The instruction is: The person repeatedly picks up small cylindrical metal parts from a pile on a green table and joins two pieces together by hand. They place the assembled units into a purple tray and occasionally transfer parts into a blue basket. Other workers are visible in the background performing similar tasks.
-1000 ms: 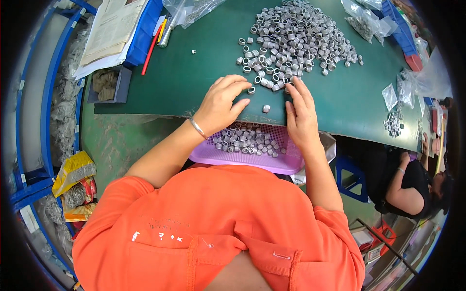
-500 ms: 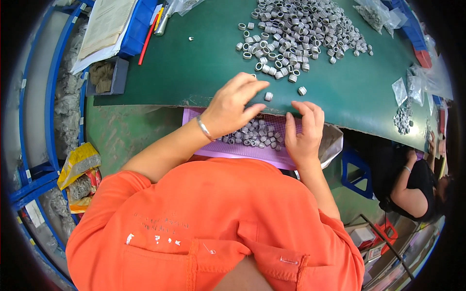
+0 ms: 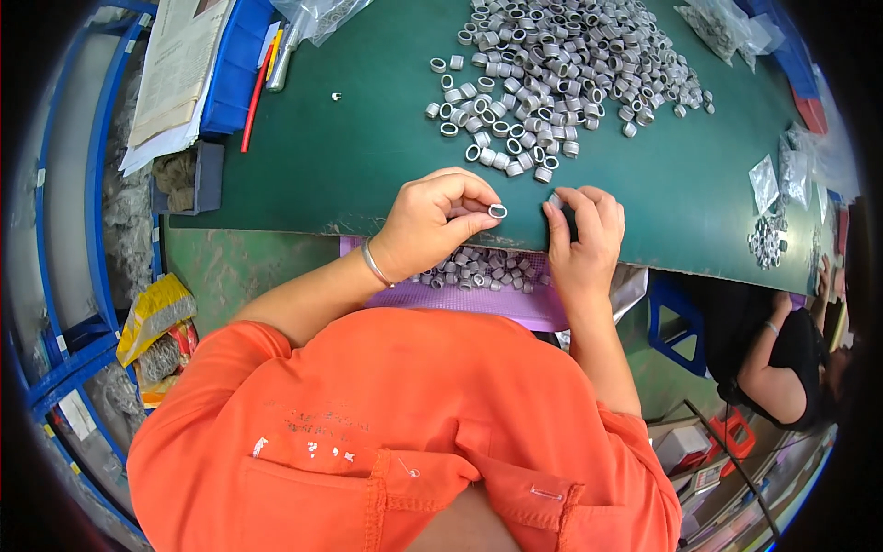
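At the near edge of the green table, my left hand pinches a short grey metal ring between thumb and fingertips. My right hand is closed at the fingertips on a second metal ring, mostly hidden by the fingers. Beyond both hands spreads a big pile of the same metal rings, some upright and some on their sides. Below the table edge, between my forearms, a purple basket holds many more rings.
A blue bin with papers, a grey box, and a red pen are at the left. Plastic bags and a small ring heap lie at the right. A co-worker sits beside a blue stool.
Two rings lay loose near the table edge between my hands. Both hands have closed at the fingertips, each on a ring. The view has shifted slightly.
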Available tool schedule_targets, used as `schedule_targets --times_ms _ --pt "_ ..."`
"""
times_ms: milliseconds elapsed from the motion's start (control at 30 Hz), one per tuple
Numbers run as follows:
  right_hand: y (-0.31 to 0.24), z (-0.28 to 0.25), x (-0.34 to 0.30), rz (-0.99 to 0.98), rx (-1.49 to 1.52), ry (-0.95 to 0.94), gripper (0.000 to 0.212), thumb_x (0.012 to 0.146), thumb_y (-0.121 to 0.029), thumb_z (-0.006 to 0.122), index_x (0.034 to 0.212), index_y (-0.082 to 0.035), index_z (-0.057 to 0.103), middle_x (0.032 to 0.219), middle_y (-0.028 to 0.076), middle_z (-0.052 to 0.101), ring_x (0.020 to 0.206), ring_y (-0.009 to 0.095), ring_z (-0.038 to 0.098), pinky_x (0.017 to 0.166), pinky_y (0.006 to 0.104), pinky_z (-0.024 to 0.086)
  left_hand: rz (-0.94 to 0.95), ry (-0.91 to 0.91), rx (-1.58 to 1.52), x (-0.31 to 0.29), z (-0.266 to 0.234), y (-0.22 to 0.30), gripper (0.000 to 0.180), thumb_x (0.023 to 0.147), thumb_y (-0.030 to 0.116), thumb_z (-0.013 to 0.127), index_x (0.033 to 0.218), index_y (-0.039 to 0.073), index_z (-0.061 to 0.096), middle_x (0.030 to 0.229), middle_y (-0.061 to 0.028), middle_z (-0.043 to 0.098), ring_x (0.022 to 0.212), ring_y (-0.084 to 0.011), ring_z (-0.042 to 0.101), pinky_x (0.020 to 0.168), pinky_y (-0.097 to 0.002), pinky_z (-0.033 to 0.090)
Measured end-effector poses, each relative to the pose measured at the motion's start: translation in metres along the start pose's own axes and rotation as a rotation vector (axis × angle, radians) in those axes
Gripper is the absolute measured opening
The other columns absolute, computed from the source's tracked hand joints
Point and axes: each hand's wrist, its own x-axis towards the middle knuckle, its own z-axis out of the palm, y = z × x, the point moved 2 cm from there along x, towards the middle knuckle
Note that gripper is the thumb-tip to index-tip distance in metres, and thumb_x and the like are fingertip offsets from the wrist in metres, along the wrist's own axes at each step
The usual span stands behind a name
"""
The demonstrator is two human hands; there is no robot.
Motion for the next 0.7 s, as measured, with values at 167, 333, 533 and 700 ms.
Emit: schedule_targets --times_ms 167,333,533,700 --pt "-0.014 0.009 -0.012 0.13 0.598 0.008 0.029 0.07 0.007 0.066 0.096 -0.001 0.057 0.084 0.008 0.059 0.078 0.018 0.057 0.066 0.0269 0.047 -0.04 -0.033 -0.158 -0.005 -0.007 -0.004 0.015 0.077 -0.008 0.061 0.091 -0.005 0.058 0.093 -0.0075 0.057 0.084 -0.0125 0.059 0.076 -0.0237 0.051" --pt "-0.029 0.017 -0.012 0.204 1.07 -0.012 0.047 0.072 0.014 0.063 0.112 0.001 0.041 0.092 0.011 0.057 0.082 0.014 0.057 0.071 0.0239 0.048 -0.2 -0.044 -0.341 -0.01 -0.014 0.005 0.02 0.076 -0.009 0.062 0.095 -0.004 0.057 0.092 -0.0067 0.059 0.083 -0.0129 0.059 0.075 -0.0241 0.051" --pt "-0.038 0.016 -0.011 0.232 1.084 -0.046 0.051 0.072 0.014 0.063 0.114 0.0 0.038 0.094 0.012 0.056 0.083 0.015 0.057 0.073 0.0246 0.049 -0.231 -0.105 -0.586 -0.014 -0.018 0.001 0.024 0.074 -0.01 0.063 0.096 -0.002 0.056 0.096 -0.0074 0.056 0.085 -0.0131 0.057 0.076 -0.0248 0.049" --pt "-0.041 0.015 -0.014 0.212 1.112 -0.053 0.052 0.072 0.013 0.063 0.115 -0.001 0.038 0.094 0.012 0.056 0.083 0.015 0.058 0.073 0.0251 0.049 -0.037 -0.141 -0.515 -0.017 -0.015 -0.002 0.026 0.071 -0.011 0.065 0.094 -0.001 0.055 0.1 -0.0085 0.053 0.087 -0.0126 0.054 0.077 -0.0254 0.049"
